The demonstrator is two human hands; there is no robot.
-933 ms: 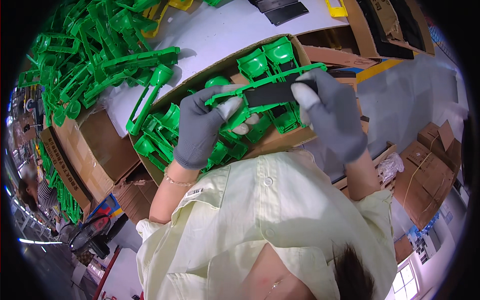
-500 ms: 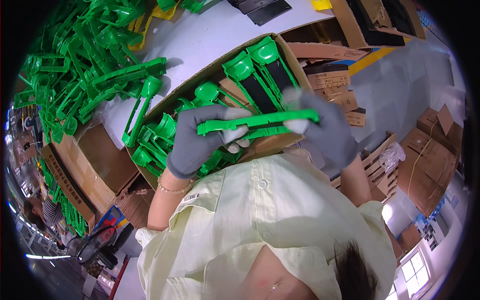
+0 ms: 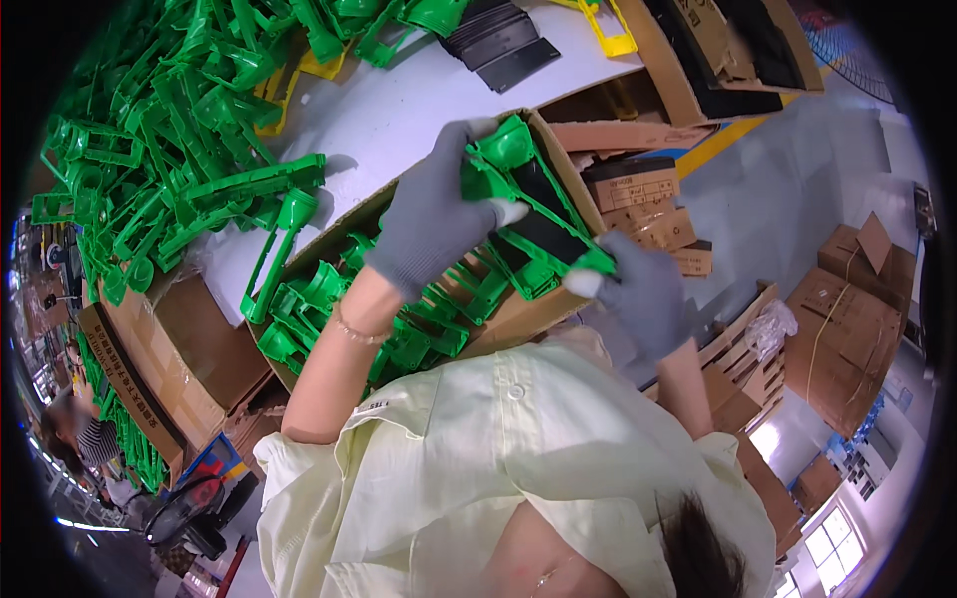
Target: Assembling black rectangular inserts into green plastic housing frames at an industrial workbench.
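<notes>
A green plastic frame with a black panel [image 3: 539, 189] lies at the right end of an open cardboard box, among similar green frames. My left hand [image 3: 431, 214], in a grey glove, is closed on its left side, thumb on the near part and fingers toward the far rounded end. At the frame's near right corner, my gloved right hand [image 3: 643, 299] pinches the edge by the box wall. More green frames [image 3: 324, 289] lie jumbled in the left part of the box [image 3: 533, 317]. My left hand hides part of the box's contents.
A large heap of green frames [image 3: 169, 149] covers the white table [image 3: 399, 85] at left, with black panels [image 3: 503, 50] and a yellow frame [image 3: 608, 30] farther back. Cardboard boxes [image 3: 847, 319] and a wooden pallet [image 3: 743, 344] stand right. A person [image 3: 85, 429] is at far left.
The green frame held edge-on between my hands above the box is now down at the box's right end. My left hand reached farther away; the right hand lowered toward the box wall.
</notes>
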